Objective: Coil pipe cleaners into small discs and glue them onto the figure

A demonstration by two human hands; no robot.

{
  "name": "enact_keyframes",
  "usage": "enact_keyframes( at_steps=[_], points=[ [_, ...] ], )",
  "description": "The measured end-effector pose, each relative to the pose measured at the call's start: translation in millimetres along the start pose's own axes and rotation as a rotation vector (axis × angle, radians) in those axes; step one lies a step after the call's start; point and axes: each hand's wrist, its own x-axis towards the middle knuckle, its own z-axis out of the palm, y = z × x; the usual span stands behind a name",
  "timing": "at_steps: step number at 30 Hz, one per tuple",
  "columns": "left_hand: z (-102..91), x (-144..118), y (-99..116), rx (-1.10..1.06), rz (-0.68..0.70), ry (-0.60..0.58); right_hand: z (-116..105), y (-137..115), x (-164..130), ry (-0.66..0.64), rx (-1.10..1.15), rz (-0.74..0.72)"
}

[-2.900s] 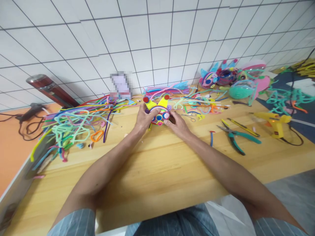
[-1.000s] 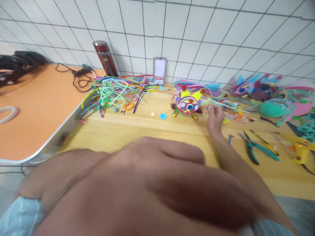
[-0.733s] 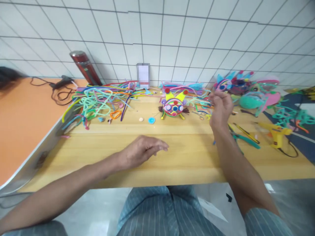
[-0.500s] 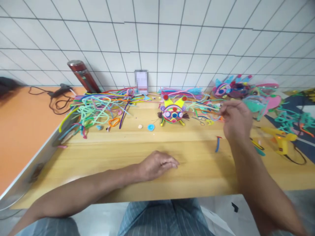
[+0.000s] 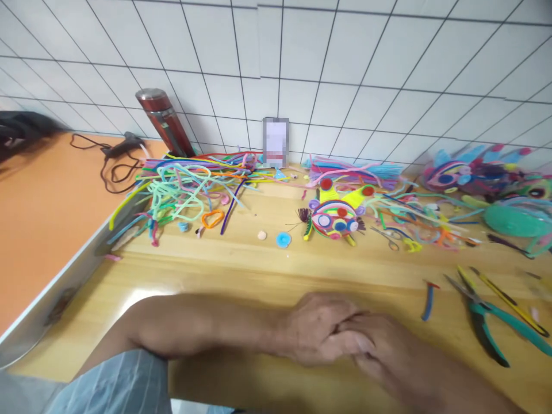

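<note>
My left hand point(image 5: 317, 328) and my right hand point(image 5: 382, 345) meet over the front of the wooden table, fingers closed and pressed against each other. Whatever lies between them, if anything, is hidden by the fingers. Beyond them stands a colourful pipe-cleaner figure point(image 5: 338, 221) with yellow horns, round eyes and dark tassels at its sides. A blue coiled disc point(image 5: 283, 240) and a small pale disc point(image 5: 262, 235) lie left of the figure. To the right of my hands are a short blue pipe-cleaner piece point(image 5: 428, 302) with a red end and green-handled pliers point(image 5: 478, 305).
Tangled pipe cleaners point(image 5: 181, 190) fill the back left, near a red-brown thermos point(image 5: 166, 123). More pipe-cleaner bundles point(image 5: 353, 173) lie along the tiled wall. Small scissors point(image 5: 390, 237), a yellow cutter point(image 5: 511, 302) and a green balloon-like piece point(image 5: 517, 218) are at the right.
My right hand has come down and left from the back right and now meets my left hand. The camera view has shifted, so the table's things appear displaced; the pliers are uncovered.
</note>
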Motion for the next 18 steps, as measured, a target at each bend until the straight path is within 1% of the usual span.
enact_keyframes(
  at_steps=[1, 2, 3, 4, 5, 7, 8, 10, 11, 12, 13, 15, 18],
  points=[
    [0.0, -1.7, -2.7, -0.068, -0.017, -0.003, -14.7, 1.7, -3.6, -0.048, 0.025, 0.056],
    [1.1, -2.4, -5.3, -0.117, -0.01, -0.007, -29.2, 4.8, -8.2, -0.06, 0.06, 0.164],
    [3.2, -2.2, -7.9, -0.146, 0.003, -0.01, -43.4, 9.2, -13.3, -0.038, 0.093, 0.263],
    [5.7, -1.5, -10.3, -0.162, 0.02, -0.015, -56.8, 14.9, -18.4, 0.006, 0.129, 0.329],
    [8.4, -0.6, -12.4, -0.174, 0.025, -0.021, -69.7, 21.7, -22.8, 0.092, 0.149, 0.41],
    [13.1, 0.4, -15.7, -0.209, -0.021, -0.022, -93.4, 37.7, -26.9, 0.328, 0.145, 0.527],
    [14.7, 0.3, -16.8, -0.232, -0.059, -0.021, -104.3, 46.0, -25.8, 0.465, 0.129, 0.552],
    [16.0, -0.7, -17.8, -0.285, -0.113, -0.038, -124.5, 61.7, -17.3, 0.696, 0.119, 0.564],
    [16.0, -1.2, -17.8, -0.306, -0.128, -0.053, -133.6, 68.8, -10.7, 0.787, 0.127, 0.565],
    [15.6, -1.6, -17.7, -0.319, -0.134, -0.069, -141.9, 75.3, -3.2, 0.852, 0.132, 0.565],
    [15.1, -1.7, -17.5, -0.321, -0.134, -0.083, -149.5, 81.3, 4.8, 0.898, 0.128, 0.567],
    [14.3, -1.3, -17.3, -0.297, -0.127, -0.096, -162.7, 92.9, 20.5, 0.942, 0.103, 0.595],
    [14.8, -0.6, -17.8, -0.226, -0.079, -0.114, -178.6, 111.6, 40.9, 0.939, 0.037, 0.681]
  ],
)
